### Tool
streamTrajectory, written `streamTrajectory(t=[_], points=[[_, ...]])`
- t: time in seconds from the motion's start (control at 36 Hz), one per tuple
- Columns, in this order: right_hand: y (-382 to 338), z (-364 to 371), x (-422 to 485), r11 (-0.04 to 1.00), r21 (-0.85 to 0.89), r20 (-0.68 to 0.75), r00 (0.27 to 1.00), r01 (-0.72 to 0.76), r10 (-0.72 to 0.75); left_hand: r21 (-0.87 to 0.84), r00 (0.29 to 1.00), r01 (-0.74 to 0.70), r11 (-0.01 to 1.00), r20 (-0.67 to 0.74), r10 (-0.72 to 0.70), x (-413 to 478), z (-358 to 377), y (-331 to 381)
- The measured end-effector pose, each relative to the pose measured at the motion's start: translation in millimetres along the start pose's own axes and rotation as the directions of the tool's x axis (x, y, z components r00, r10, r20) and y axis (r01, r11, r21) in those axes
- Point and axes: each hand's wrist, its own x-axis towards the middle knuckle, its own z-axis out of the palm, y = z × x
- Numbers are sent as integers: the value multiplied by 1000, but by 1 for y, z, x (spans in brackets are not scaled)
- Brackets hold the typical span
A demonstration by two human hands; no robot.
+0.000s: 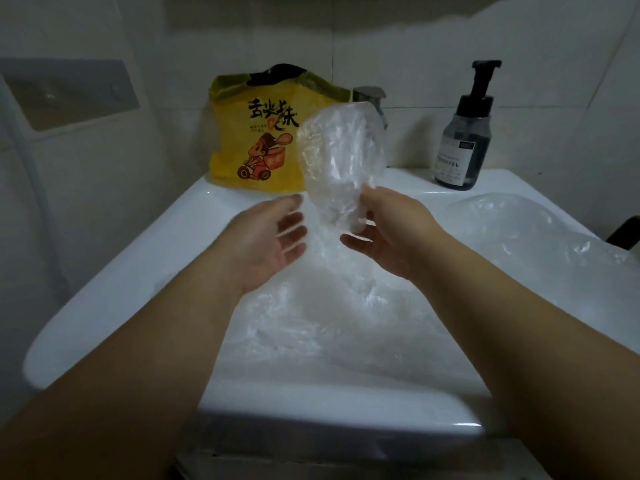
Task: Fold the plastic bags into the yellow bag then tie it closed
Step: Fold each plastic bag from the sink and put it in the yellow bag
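Right hand (391,230) grip pinches clear bag (341,150) upright before yellow bag (249,140), likely for folding | left hand (266,244) grip wide, poised to flatten.

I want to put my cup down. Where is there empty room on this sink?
The wide left rim of the sink, in front of the yellow bag, is bare. So is the back ledge between the faucet and the pump bottle. The basin and right side are crowded with clear plastic bags. The right hand holds one more.
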Motion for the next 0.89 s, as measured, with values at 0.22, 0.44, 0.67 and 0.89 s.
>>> streamTrajectory(t=[0.22, 0.44, 0.67, 0.89], points=[[14, 7, -5, 645, -740, 111, 981, 191, -162, 296, 991, -85, 951, 121, 51, -4, 5, -7], [6, 3, -1, 942, -329, -76, 993, 61, -91, -168, 990, -140, 976, -10, 140, 3, 2, 6], [5, 6, -1, 965, 193, 82, 983, -175, 162, -384, 992, -70, 921, 73, 106, -1, -1, 9], [-8, -7, 3, 815, 552, 157, 982, -175, 105, -251, 965, 25, 968, 261, 43, -10, 8, 10]])
